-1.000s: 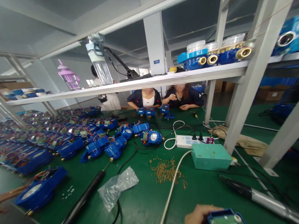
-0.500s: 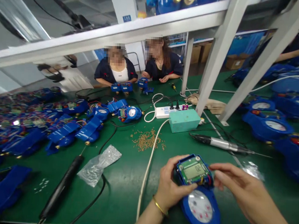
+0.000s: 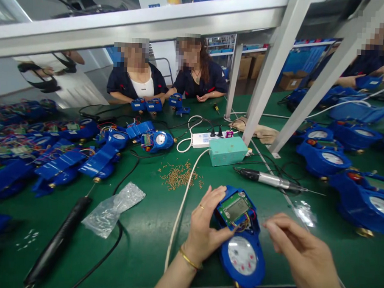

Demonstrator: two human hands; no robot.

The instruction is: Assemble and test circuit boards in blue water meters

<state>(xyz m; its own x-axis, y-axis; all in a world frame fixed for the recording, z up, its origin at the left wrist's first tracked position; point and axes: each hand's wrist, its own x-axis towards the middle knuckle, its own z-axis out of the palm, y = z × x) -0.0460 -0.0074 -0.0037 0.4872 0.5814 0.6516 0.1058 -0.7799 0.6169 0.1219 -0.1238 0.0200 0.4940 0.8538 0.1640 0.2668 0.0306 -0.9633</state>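
A blue water meter (image 3: 224, 258) lies in front of me, tilted on the bench, with a white dial at its near end. Its upper housing is uncovered and shows a green circuit board (image 3: 226, 205) with a grey display and coloured wires (image 3: 247, 222). My left hand (image 3: 204, 229) wraps the housing's left side, thumb near the wires and fingers along the far edge. To the right of the meter and apart from it, my right hand (image 3: 297, 246) has thumb and forefinger pinched together; whether anything small sits between them I cannot make out.
Small brass-coloured screws (image 3: 179, 176) lie scattered beyond the meter. Around them are a teal box (image 3: 228, 151), a power strip (image 3: 201, 140), an electric screwdriver (image 3: 269, 179), a plastic bag (image 3: 104, 214) and a black-handled tool (image 3: 60, 236). More meters line both sides; co-workers (image 3: 199, 76) sit opposite.
My right hand has drawn away from the meter's right edge, and its fingers have come together. My left hand keeps hold of the meter. The camera view has shifted a little.
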